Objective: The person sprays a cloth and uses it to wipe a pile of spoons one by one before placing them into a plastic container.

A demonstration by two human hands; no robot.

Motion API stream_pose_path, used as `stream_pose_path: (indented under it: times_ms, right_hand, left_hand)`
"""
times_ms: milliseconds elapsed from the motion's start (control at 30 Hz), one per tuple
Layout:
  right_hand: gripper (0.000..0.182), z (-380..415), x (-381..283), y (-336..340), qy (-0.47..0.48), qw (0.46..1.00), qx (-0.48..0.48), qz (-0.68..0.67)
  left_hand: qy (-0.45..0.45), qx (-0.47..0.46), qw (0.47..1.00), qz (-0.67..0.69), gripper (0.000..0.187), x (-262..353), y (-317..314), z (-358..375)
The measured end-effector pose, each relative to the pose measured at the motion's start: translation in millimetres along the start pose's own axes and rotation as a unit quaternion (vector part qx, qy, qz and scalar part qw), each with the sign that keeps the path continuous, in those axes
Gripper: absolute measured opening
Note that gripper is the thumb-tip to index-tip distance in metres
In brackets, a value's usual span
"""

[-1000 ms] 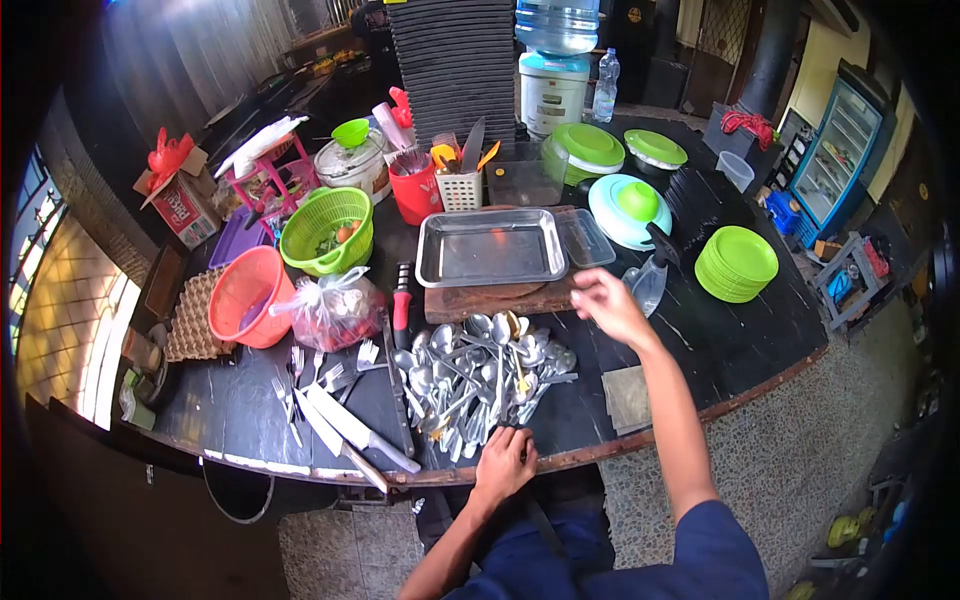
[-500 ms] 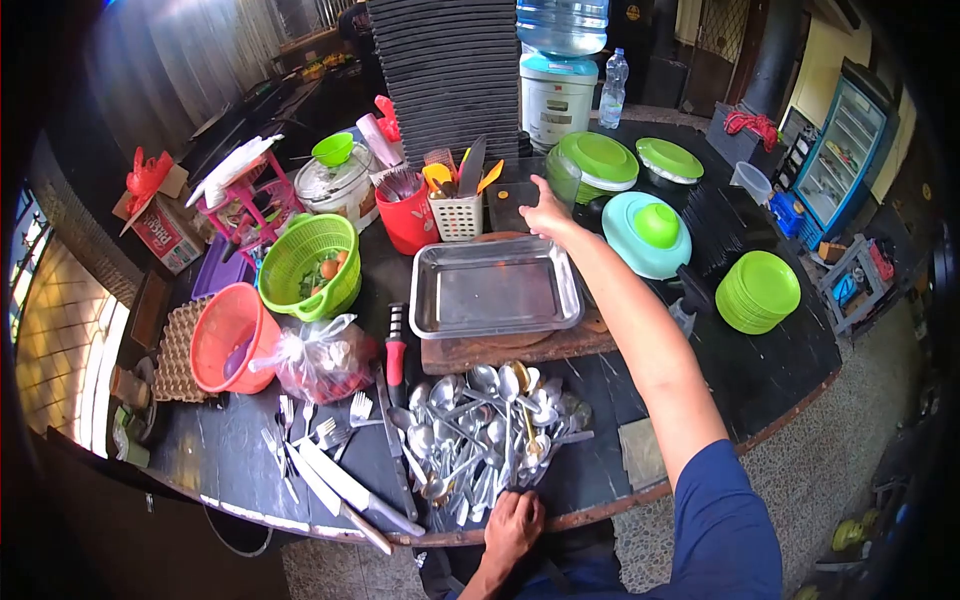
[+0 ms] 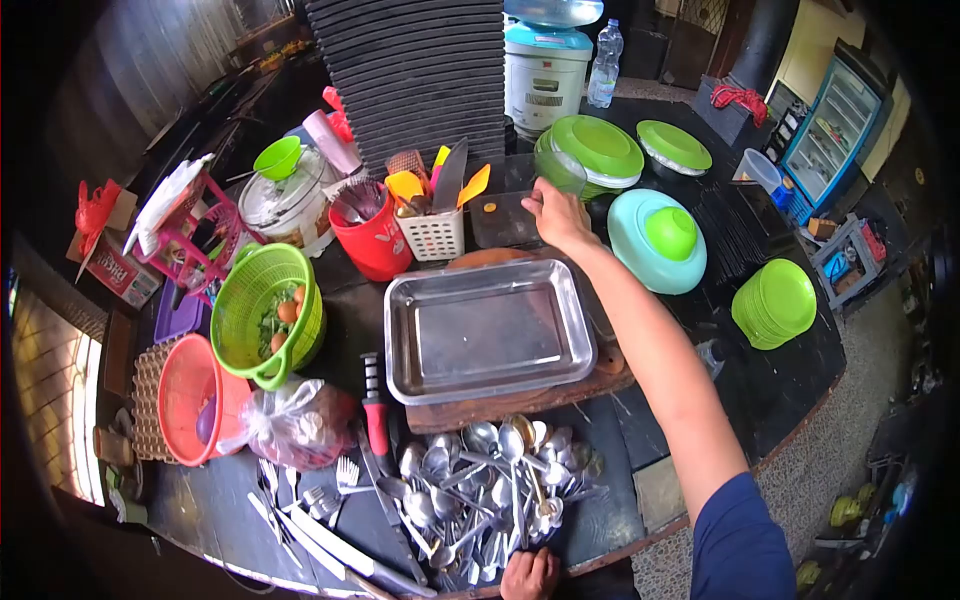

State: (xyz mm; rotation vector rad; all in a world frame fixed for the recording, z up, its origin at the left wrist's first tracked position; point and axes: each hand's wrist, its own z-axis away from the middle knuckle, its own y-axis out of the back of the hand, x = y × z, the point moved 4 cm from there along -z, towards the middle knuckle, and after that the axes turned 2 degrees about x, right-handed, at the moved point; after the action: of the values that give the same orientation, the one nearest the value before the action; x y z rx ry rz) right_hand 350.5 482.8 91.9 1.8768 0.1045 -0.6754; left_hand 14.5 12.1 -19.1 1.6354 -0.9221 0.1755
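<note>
My right hand [image 3: 560,215] reaches over the far side of the metal tray [image 3: 490,330]. Its thumb and index finger are bent and apart, with nothing visible between them, beside a clear plastic container [image 3: 562,172]. The tray lies on a wooden board [image 3: 520,400]. At the table's front edge my left hand [image 3: 530,575] is closed, just below a pile of spoons [image 3: 490,490]; the frame's bottom cuts it off. Forks [image 3: 345,475], white-bladed knives [image 3: 335,550] and a red-handled tool [image 3: 376,425] lie left of the pile.
Left are a green basket [image 3: 265,310] with eggs, a red bowl [image 3: 190,400] and a knotted plastic bag [image 3: 300,425]. Behind the tray stand a red utensil holder [image 3: 375,240] and a white one [image 3: 432,235]. Green plates [image 3: 775,305] and a light-blue lid [image 3: 630,245] are right.
The view has shifted and the tray appears closer. My right hand's fingers are more bent. My left hand sits lower in view, partly cut off.
</note>
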Motion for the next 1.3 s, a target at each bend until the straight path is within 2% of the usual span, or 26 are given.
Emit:
stream_pose_path:
  times_ms: [33,233,267,367,500,533,600,667,767,900,967,1167,1233,1300]
  right_hand:
    - [0.028,1,-3,2,0.008,1.000,0.007,-0.009]
    - [0.028,3,-6,1,0.009,1.000,0.006,-0.004]
    - [0.023,2,-7,0,0.004,1.000,0.010,-0.003]
    - [0.016,-4,-8,0,-0.005,1.000,0.015,-0.003]
    - [0.021,1,-11,2,-0.016,1.000,0.004,-0.017]
    - [0.014,3,-12,5,-0.021,0.999,0.013,-0.029]
    - [0.011,-3,-1,1,-0.008,0.999,0.015,-0.038]
    - [0.017,-9,7,4,-0.014,0.999,0.030,-0.029]
    - [0.013,-2,-5,45,-0.008,0.998,0.062,-0.009]
    - [0.010,5,-13,92,0.062,0.986,0.152,-0.012]
    - [0.010,10,-20,116,0.067,0.985,0.155,0.035]
    - [0.016,35,-48,193,0.080,0.981,0.169,0.044]
    - [0.019,52,-57,221,0.109,0.973,0.197,0.047]
    - [0.022,81,-68,255,0.125,0.968,0.215,0.035]
  left_hand:
    - [-0.024,-0.008,1.000,-0.009,0.023,0,1,-1]
    - [-0.003,-0.003,1.000,0.002,0.021,-4,2,-3]
    - [0.024,0.011,1.000,0.003,0.024,-5,0,-1]
    - [0.004,-0.002,1.000,0.001,0.024,-4,3,-5]
    - [0.019,0.049,0.999,-0.015,0.021,-3,1,-4]
    - [0.027,0.042,0.999,-0.005,0.020,-4,1,-1]
    - [0.021,0.041,0.999,-0.002,0.021,-2,2,-5]
    - [0.026,0.048,0.998,0.000,0.020,1,4,-8]
    - [0.017,0.052,0.998,-0.002,0.019,1,1,-4]
    - [0.014,0.089,0.995,-0.044,0.017,9,0,-4]
    - [0.004,0.102,0.994,-0.044,0.016,6,1,-4]
    - [-0.005,0.117,0.993,-0.013,0.014,10,10,-5]
    - [0.011,0.058,0.996,0.061,0.016,1,2,-3]
    - [0.000,0.073,0.996,0.046,0.017,3,3,-2]
